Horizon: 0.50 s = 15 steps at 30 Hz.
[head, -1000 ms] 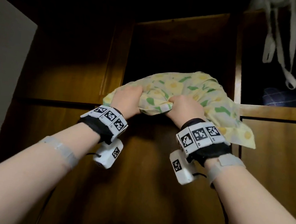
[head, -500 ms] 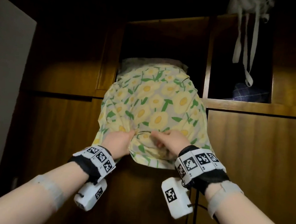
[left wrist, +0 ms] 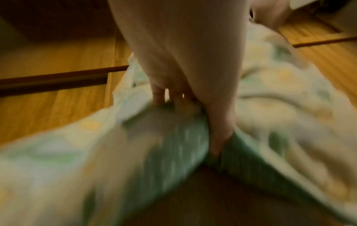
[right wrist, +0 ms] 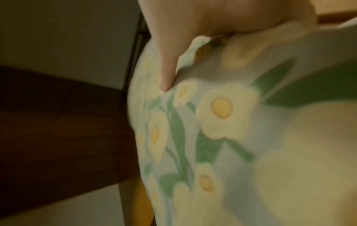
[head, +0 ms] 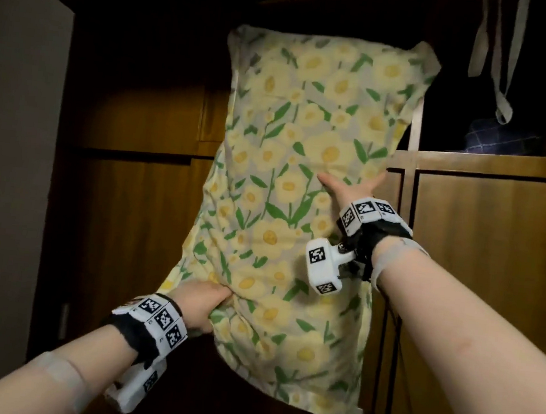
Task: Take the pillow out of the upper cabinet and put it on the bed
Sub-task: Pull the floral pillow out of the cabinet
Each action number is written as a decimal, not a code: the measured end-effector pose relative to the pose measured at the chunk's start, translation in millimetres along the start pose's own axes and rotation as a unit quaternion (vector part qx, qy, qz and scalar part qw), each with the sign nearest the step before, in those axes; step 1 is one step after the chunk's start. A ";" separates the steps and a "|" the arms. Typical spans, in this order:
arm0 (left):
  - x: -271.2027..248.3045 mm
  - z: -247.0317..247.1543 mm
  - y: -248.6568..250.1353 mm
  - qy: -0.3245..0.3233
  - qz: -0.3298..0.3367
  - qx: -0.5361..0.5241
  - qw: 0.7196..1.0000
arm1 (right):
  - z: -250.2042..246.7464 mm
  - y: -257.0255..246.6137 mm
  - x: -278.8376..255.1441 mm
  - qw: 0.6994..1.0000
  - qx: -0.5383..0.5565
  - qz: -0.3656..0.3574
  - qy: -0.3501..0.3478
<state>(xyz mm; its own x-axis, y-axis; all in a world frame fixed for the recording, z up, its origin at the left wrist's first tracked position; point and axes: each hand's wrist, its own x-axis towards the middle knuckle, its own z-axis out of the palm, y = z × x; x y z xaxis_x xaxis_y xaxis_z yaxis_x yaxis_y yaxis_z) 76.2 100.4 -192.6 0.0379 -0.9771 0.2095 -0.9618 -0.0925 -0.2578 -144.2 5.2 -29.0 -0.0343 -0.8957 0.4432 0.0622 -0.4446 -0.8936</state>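
Note:
The pillow, yellow flowers and green leaves on its case, hangs lengthwise in front of the dark upper cabinet opening and the wooden doors below. My left hand grips a bunch of fabric at its lower left edge; the blurred left wrist view shows fingers and thumb dug into the pillow. My right hand lies spread against the pillow's right middle. In the right wrist view its thumb lies straight on the pillow; a fold hides the other fingers.
Brown wardrobe doors fill the lower half. An open compartment at upper right holds dark checked cloth, with pale straps hanging over it. A grey panel stands at the far left.
The pillow has come out of the upper cabinet and now hangs full length. My right hand let go of its lower edge and moved up to its middle. My left hand keeps its grip.

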 end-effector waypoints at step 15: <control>38.1 -31.6 -133.8 0.302 -0.232 -0.660 0.647 | 106.5 66.7 -39.3 0.990 0.134 -0.038 -0.024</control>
<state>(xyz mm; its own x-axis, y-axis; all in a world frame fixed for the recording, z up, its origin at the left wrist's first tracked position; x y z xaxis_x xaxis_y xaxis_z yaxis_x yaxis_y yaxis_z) 197.8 81.6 -120.4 0.6763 -0.6128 0.4088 -0.2929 0.2854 0.9125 -32.4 10.3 -98.4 -0.0031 -0.8558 0.5173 0.3246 -0.4902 -0.8089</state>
